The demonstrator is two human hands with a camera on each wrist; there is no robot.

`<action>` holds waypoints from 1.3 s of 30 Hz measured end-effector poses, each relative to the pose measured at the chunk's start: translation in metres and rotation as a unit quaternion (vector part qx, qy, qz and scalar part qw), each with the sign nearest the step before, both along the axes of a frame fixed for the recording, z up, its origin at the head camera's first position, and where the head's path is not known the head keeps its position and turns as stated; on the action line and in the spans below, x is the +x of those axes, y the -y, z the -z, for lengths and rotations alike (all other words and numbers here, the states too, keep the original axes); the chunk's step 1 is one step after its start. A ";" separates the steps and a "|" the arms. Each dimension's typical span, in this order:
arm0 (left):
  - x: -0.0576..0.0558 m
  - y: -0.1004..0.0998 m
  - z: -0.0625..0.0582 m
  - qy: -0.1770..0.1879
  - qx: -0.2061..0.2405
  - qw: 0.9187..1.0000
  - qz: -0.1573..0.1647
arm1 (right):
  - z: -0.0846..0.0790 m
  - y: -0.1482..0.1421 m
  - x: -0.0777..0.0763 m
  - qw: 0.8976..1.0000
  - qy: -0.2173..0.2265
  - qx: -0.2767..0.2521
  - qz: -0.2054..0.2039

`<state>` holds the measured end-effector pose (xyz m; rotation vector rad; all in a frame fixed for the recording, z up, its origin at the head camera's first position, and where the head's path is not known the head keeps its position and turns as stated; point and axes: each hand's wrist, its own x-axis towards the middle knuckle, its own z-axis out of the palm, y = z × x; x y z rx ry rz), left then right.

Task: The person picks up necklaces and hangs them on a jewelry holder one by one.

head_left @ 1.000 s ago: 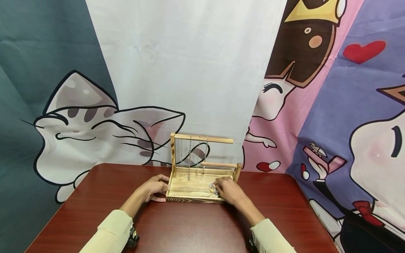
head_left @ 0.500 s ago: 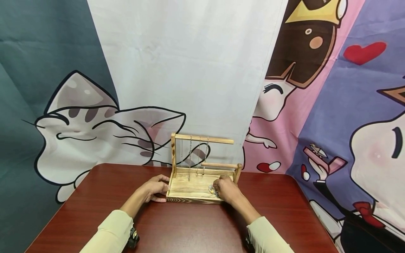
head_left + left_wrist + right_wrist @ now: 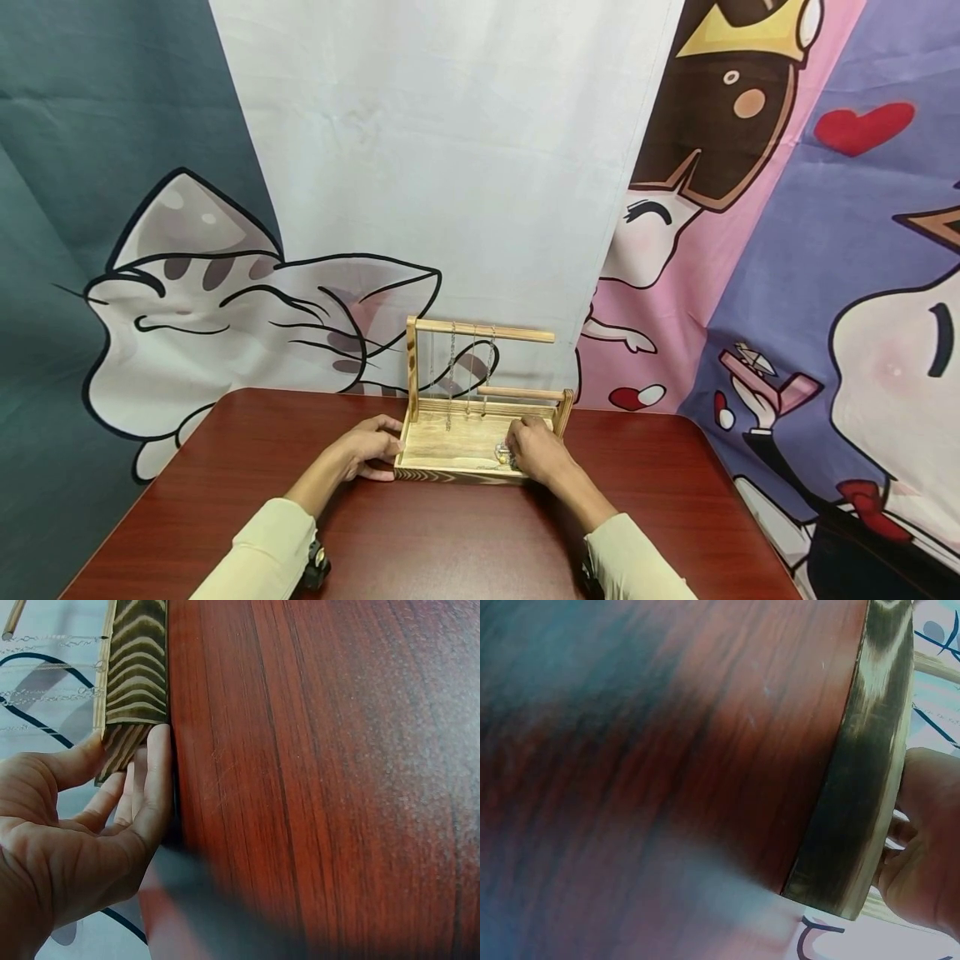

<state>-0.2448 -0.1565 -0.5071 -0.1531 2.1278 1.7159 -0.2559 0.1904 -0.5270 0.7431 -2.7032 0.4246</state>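
Note:
A wooden jewelry stand (image 3: 450, 454) has a shallow tray base and two horizontal bars. Several thin chain necklaces (image 3: 452, 367) hang from its upper bar. My left hand (image 3: 367, 448) holds the tray's left end; in the left wrist view the thumb is at the upper edge and the fingers (image 3: 156, 769) lie along the end and lower edge. At the tray's right side, my right hand (image 3: 538, 450) reaches down into a small tangled pile of jewelry (image 3: 502, 454). Its fingertips are hidden, and the right wrist view shows only part of the hand (image 3: 930, 832) behind the tray's front wall.
The stand sits on a reddish-brown table (image 3: 450, 542) near its far edge. A shorter lower bar (image 3: 521, 392) projects leftward from the right post. Behind hangs a cartoon-printed cloth (image 3: 450, 167).
My right hand has shifted slightly over the jewelry pile and covers more of it now. The left hand stays at the tray's left end.

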 end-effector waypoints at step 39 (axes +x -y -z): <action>0.000 0.000 0.000 -0.003 -0.001 1.000 -0.001 | -0.017 -0.005 -0.012 0.815 0.423 -0.395 0.035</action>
